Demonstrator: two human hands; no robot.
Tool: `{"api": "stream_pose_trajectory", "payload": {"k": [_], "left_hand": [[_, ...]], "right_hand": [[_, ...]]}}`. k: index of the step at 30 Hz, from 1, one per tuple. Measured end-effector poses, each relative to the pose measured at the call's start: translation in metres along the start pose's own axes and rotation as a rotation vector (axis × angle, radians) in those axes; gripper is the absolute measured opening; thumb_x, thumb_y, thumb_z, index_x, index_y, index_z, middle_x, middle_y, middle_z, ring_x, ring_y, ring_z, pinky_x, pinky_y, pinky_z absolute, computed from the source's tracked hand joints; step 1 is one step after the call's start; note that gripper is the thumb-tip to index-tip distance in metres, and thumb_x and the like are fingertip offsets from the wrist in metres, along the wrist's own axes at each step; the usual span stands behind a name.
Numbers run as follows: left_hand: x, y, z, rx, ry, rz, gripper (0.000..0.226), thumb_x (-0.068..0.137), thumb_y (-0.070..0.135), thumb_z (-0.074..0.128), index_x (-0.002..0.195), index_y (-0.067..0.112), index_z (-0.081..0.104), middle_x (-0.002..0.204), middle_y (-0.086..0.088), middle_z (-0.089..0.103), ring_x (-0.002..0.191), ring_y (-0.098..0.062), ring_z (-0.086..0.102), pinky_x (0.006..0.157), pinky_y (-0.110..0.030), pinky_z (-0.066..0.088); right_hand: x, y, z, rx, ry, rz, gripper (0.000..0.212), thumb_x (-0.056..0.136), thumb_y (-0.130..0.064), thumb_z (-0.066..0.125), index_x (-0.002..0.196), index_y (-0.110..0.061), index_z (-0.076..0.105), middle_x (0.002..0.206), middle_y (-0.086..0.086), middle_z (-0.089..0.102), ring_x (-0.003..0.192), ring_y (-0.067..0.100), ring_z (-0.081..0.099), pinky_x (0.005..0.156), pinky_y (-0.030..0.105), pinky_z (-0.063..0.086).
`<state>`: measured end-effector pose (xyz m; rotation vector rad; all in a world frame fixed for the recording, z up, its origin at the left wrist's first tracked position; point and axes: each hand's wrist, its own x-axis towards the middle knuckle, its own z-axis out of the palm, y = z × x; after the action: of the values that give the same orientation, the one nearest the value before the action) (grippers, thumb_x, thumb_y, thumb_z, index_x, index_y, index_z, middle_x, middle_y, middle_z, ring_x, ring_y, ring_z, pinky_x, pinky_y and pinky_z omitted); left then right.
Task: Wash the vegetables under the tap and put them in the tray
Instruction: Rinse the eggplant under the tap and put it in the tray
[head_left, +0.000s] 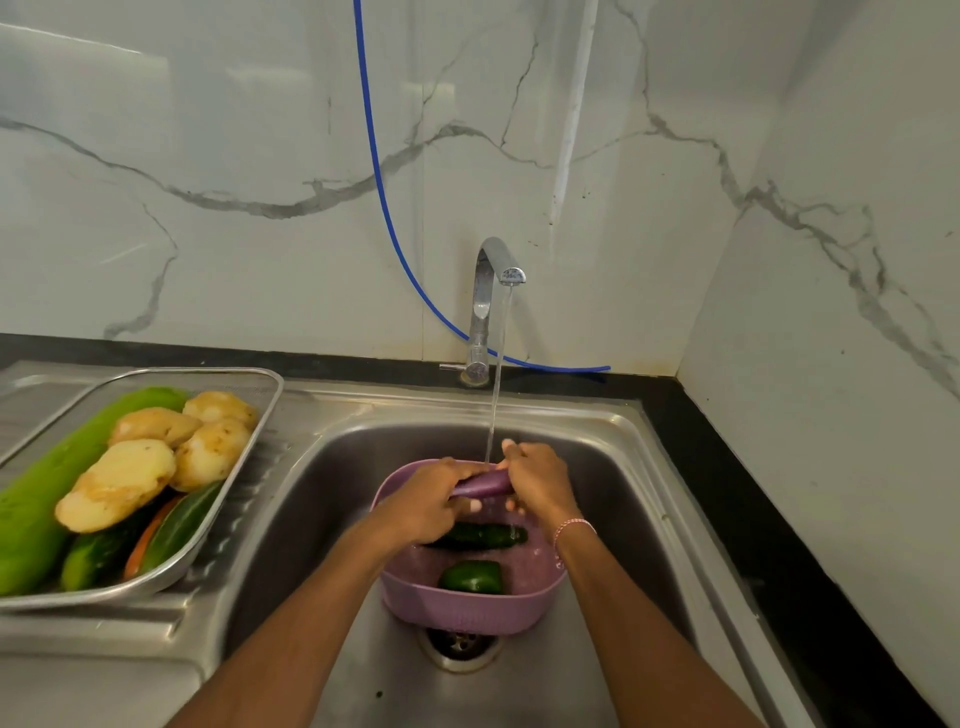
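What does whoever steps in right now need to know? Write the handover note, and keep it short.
Hands: the left hand and right hand both grip the purple eggplant under the running tap, over the purple basket in the sink.
Done: the tray on the drainboard holds a long green gourd, potatoes, cucumbers and what looks like a carrot.
Left: rinse the eggplant and tray it, then wash the cucumber and green pepper lying in the basket.
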<state>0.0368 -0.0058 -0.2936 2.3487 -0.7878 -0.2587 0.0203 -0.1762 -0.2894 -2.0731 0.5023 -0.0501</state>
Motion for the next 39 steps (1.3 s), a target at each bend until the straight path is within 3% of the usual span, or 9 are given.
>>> {"api": "stream_pose_trajectory", "payload": {"k": [3, 6, 10, 13, 20, 25, 32, 35, 39], "left_hand": [[-0.006, -0.007, -0.003, 0.1, 0.009, -0.067, 0.043, 0.1, 0.028, 0.066, 0.142, 0.03, 0.056, 0.133, 0.005, 0.065, 0.117, -0.011, 0.06, 0.102, -0.029, 0.049], [-0.023, -0.006, -0.007, 0.209, 0.096, -0.132, 0.032, 0.096, 0.032, 0.071, 0.128, 0.029, 0.067, 0.125, 0.001, 0.071, 0.115, -0.018, 0.066, 0.102, -0.035, 0.052], [-0.045, -0.001, -0.024, 0.31, 0.272, -0.153, 0.035, 0.09, 0.027, 0.075, 0.124, 0.035, 0.072, 0.116, 0.0, 0.058, 0.103, -0.025, 0.066, 0.098, -0.039, 0.055], [-0.068, 0.004, -0.044, 0.35, 0.425, -0.154, 0.037, 0.086, 0.029, 0.077, 0.123, 0.035, 0.073, 0.111, 0.0, 0.063, 0.101, -0.027, 0.068, 0.092, -0.044, 0.057], [-0.137, 0.02, -0.099, 0.22, 0.833, -0.132, 0.033, 0.087, 0.021, 0.078, 0.119, 0.02, 0.078, 0.1, -0.001, 0.079, 0.087, -0.015, 0.071, 0.086, -0.033, 0.057], [-0.192, 0.013, -0.132, 0.161, 1.017, -0.332, 0.031, 0.085, 0.031, 0.082, 0.116, 0.029, 0.08, 0.105, 0.005, 0.08, 0.093, -0.013, 0.071, 0.083, -0.022, 0.049], [-0.247, -0.011, -0.131, 0.195, 1.021, -0.537, 0.03, 0.078, 0.03, 0.089, 0.107, 0.027, 0.082, 0.092, 0.005, 0.081, 0.062, 0.014, 0.052, 0.061, -0.001, 0.035], [-0.255, -0.019, -0.13, 0.318, 0.935, -0.583, 0.029, 0.074, 0.032, 0.092, 0.102, 0.033, 0.084, 0.087, 0.014, 0.08, 0.063, 0.006, 0.056, 0.06, -0.006, 0.036], [-0.253, -0.019, -0.138, 0.525, 0.854, -0.671, 0.029, 0.076, 0.058, 0.082, 0.098, 0.04, 0.081, 0.092, 0.016, 0.077, 0.076, -0.011, 0.065, 0.063, -0.028, 0.049]], "right_hand": [[-0.005, 0.001, -0.001, -0.555, 0.113, -0.09, 0.029, 0.104, -0.037, 0.053, 0.114, -0.015, 0.07, 0.113, 0.011, 0.072, 0.108, 0.036, 0.069, 0.088, 0.042, 0.053], [-0.019, -0.01, 0.004, -0.703, 0.082, -0.192, 0.024, 0.098, -0.026, 0.061, 0.115, -0.013, 0.072, 0.115, 0.013, 0.073, 0.107, 0.037, 0.07, 0.09, 0.045, 0.058], [-0.027, -0.028, 0.012, -0.628, -0.06, -0.31, 0.015, 0.092, -0.024, 0.07, 0.089, -0.014, 0.08, 0.085, 0.006, 0.077, 0.084, 0.028, 0.074, 0.086, 0.044, 0.063], [-0.031, -0.039, 0.017, -0.476, -0.173, -0.425, 0.025, 0.094, -0.031, 0.073, 0.071, -0.021, 0.078, 0.066, -0.004, 0.075, 0.069, 0.013, 0.073, 0.081, 0.039, 0.064], [-0.06, -0.075, 0.022, 0.144, -0.416, -0.579, 0.011, 0.098, -0.016, 0.074, 0.108, -0.017, 0.079, 0.094, -0.002, 0.083, 0.08, 0.018, 0.079, 0.072, 0.032, 0.064], [-0.062, -0.076, 0.033, 0.106, -0.415, -0.598, 0.011, 0.1, -0.015, 0.071, 0.104, -0.022, 0.079, 0.09, -0.002, 0.082, 0.076, 0.017, 0.078, 0.067, 0.03, 0.063], [-0.057, -0.065, 0.034, 0.077, -0.39, -0.574, 0.014, 0.102, -0.011, 0.067, 0.102, -0.019, 0.078, 0.086, 0.0, 0.082, 0.074, 0.019, 0.077, 0.065, 0.027, 0.063], [-0.052, -0.061, 0.035, 0.059, -0.359, -0.564, 0.013, 0.102, -0.011, 0.066, 0.102, -0.019, 0.077, 0.085, 0.0, 0.081, 0.073, 0.018, 0.077, 0.066, 0.028, 0.064], [-0.044, -0.055, 0.031, 0.032, -0.306, -0.522, 0.011, 0.101, -0.01, 0.067, 0.102, -0.015, 0.077, 0.083, 0.001, 0.08, 0.074, 0.022, 0.078, 0.067, 0.031, 0.064]]}}
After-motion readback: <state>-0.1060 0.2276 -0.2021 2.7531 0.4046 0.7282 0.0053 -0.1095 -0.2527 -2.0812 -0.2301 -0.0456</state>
